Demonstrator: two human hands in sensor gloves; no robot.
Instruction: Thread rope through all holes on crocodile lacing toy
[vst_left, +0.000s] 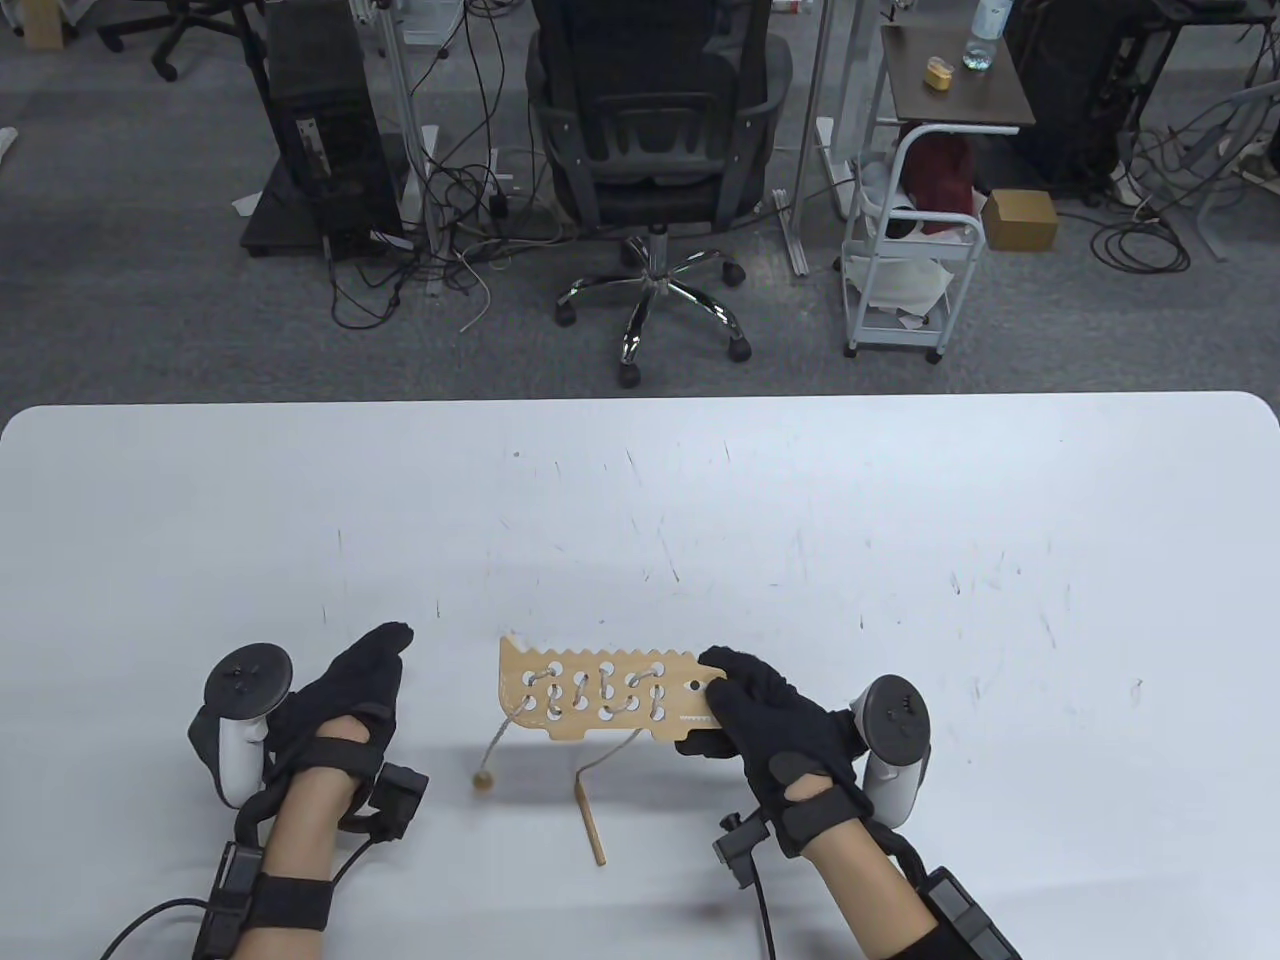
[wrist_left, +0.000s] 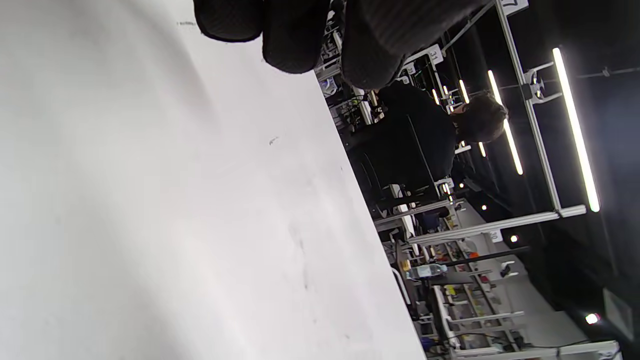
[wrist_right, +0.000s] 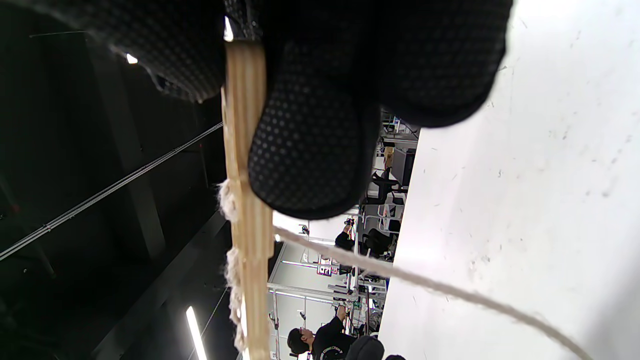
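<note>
The crocodile lacing toy (vst_left: 590, 695), a single flat wooden board with a toothed upper edge, sits near the front of the white table (vst_left: 800, 520), between the two hands. The right hand (vst_left: 770, 715) grasps its right end, fingers over the top face and thumb at the lower edge; in the right wrist view the board (wrist_right: 245, 200) appears edge-on, pinched between the gloved fingers (wrist_right: 310, 150). The left hand (vst_left: 345, 700) lies well apart from the toy's left end, released, fingers straight and holding nothing.

One rope (vst_left: 600, 690) zigzags through the toy's holes, which lie in two rows. Its two ends hang out below the board: one ends in a small round bead (vst_left: 484, 781) on the table, the other in a wooden needle stick (vst_left: 590, 823) lying beside it.
</note>
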